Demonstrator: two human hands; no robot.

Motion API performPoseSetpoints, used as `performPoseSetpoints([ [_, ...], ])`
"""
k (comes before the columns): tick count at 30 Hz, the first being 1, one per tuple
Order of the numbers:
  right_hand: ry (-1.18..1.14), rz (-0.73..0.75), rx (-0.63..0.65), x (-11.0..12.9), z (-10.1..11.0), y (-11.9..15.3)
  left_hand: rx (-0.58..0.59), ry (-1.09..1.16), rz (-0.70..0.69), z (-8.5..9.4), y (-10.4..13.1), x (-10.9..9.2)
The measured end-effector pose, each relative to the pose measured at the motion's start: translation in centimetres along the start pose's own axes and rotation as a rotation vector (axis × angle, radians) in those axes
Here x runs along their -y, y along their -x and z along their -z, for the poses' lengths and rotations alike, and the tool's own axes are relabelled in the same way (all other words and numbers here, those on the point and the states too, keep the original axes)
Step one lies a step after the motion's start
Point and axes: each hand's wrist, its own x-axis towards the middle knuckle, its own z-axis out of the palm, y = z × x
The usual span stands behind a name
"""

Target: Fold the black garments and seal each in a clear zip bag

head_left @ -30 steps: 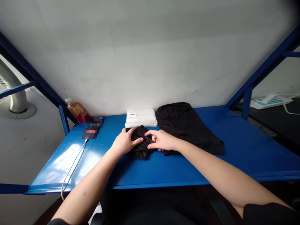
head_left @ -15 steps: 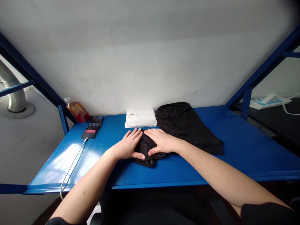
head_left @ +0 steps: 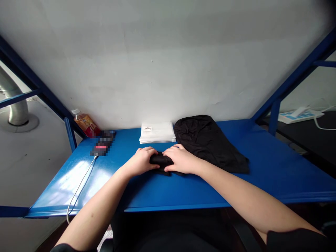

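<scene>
A small folded bundle of black cloth (head_left: 161, 160) lies on the blue table (head_left: 178, 194), between my two hands. My left hand (head_left: 143, 161) is curled round its left end, thumb on the near side and fingers on the far side. On the right end, my right hand (head_left: 181, 159) grips in the same way, with thumb and fingers bent round the fabric. Both hands cover much of the bundle, so its full shape is hidden. Just beyond my right hand is a larger piece of black cloth (head_left: 210, 143), spread flat with some wrinkles.
A stack of white plastic bags (head_left: 157, 133) with a barcode label lies against the wall. To the left are a bottle of reddish drink (head_left: 86, 122) and a blurred dark device (head_left: 103, 143) with a white cable (head_left: 81, 185). Blue frame bars rise on both sides.
My hands lay flat on the black cloth with fingers stretched; now they are curled round its ends. The cloth has become a narrower, thicker bundle, its near edge drawn away from me.
</scene>
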Motion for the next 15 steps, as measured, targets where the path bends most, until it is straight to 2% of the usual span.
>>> performPoseSetpoints([
  [3,-0.091,-0.117,-0.057,0.2,0.3,-0.1,-0.061,0.19,0.065,0.7,-0.1,0.2],
  [8,-0.488,-0.269,-0.219,0.3,0.6,0.0,-0.178,0.681,0.156,1.5,-0.1,0.2],
  [11,-0.622,-0.277,-0.135,0.5,0.7,0.1,-0.163,0.872,0.182,1.3,-0.3,0.2],
  [15,-0.666,-0.24,-0.088,0.7,0.8,0.1,-0.102,0.884,0.115,0.5,-0.4,0.1],
])
